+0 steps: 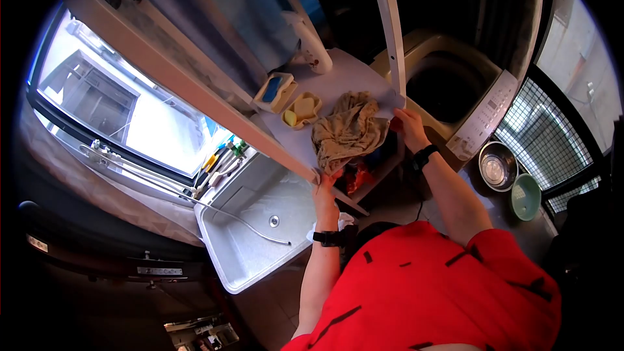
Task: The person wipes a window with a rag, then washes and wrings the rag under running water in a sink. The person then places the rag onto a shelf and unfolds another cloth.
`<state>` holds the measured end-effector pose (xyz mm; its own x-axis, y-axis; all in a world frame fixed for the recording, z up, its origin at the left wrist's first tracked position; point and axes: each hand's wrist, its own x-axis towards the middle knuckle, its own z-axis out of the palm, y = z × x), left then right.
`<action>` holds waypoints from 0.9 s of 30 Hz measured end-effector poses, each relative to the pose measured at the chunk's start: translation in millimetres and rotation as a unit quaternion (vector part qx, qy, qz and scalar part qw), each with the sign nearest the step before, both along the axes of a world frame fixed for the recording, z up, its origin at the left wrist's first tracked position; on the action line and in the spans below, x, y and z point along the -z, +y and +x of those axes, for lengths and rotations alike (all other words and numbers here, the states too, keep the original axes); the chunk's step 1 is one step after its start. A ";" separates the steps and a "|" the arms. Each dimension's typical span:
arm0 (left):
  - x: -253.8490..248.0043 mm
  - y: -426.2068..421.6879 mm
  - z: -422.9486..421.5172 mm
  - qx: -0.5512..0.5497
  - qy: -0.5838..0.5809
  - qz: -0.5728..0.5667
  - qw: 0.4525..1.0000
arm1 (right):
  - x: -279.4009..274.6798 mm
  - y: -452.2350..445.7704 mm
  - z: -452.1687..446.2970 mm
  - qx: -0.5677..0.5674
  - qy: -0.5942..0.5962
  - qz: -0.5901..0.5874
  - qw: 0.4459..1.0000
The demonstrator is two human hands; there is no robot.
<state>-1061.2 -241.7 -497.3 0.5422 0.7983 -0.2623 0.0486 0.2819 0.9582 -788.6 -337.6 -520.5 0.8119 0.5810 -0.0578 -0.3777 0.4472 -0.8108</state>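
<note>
A crumpled brown cloth (351, 131) lies over the front of a white shelf (338, 84) in a rack. My left hand (326, 196) is closed at the shelf's front left corner, by the lower end of the broad left post (273, 149), just below the cloth. At the front right corner, my right hand (411, 129) is closed at the foot of the right post (392, 39), close to the cloth's right side. Both hands' fingertips are partly hidden. Something red (357, 177) shows under the shelf.
Two soap dishes (301, 110) (275, 90) and a white cylindrical container (317, 58) stand on the shelf. A grey sink (260, 247) with a hose is at the left, below a window. At the right are a top-loading washing machine (481, 114), a metal basin (498, 166) and a green basin (525, 197).
</note>
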 end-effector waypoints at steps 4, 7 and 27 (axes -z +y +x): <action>-0.2 5.1 -5.9 0.024 -0.004 0.008 1.000 | 6.8 -1.5 2.8 -0.035 0.062 0.031 0.997; -7.0 4.7 -10.5 0.059 -0.003 0.014 0.998 | 15.9 -0.1 8.3 -0.052 0.089 0.046 0.994; -23.3 -16.5 -33.6 0.116 0.062 0.152 0.980 | -19.5 -46.3 -5.9 -0.087 -0.076 -0.087 0.989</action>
<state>-1094.8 -258.2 -474.0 0.6975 0.7086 -0.1066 0.1982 -0.0477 0.9790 -794.5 -384.0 -501.0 0.7073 0.7049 -0.0539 -0.3043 0.2347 -0.9232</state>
